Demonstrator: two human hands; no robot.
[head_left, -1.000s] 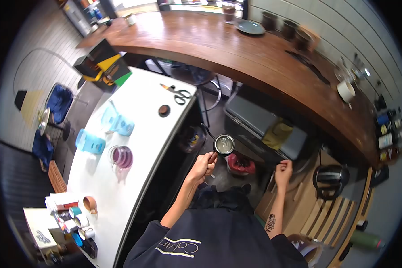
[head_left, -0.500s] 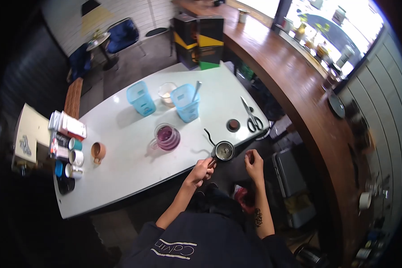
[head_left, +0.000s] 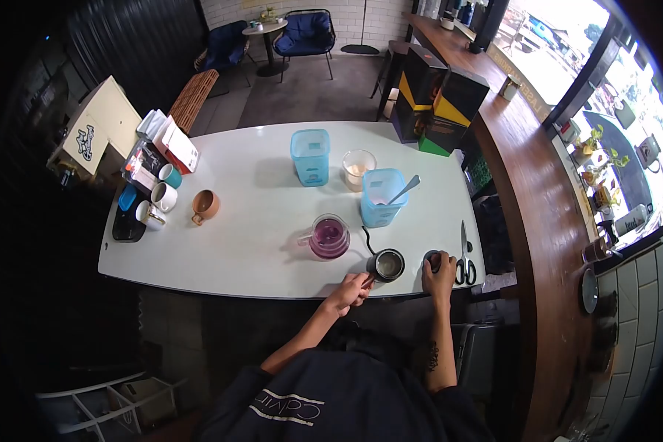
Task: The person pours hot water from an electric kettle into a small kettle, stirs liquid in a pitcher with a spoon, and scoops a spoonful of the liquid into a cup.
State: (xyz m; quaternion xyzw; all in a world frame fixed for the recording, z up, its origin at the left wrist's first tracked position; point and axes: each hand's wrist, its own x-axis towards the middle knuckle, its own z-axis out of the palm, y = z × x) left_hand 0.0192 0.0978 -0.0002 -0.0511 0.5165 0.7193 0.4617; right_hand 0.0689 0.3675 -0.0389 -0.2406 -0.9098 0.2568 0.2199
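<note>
Head view (wide-angled), facing forward, tilted down over table

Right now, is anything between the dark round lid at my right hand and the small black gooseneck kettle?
Nothing visible; only white tabletop shows between the dark round lid at your right hand and the black kettle in your left hand.

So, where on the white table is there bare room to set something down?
A wide patch lies between the brown cup and purple-filled jug, down to the near edge. Another runs from the papers to the left blue container. The near right is crowded with the dark pot and scissors; the left end, with mugs.
</note>
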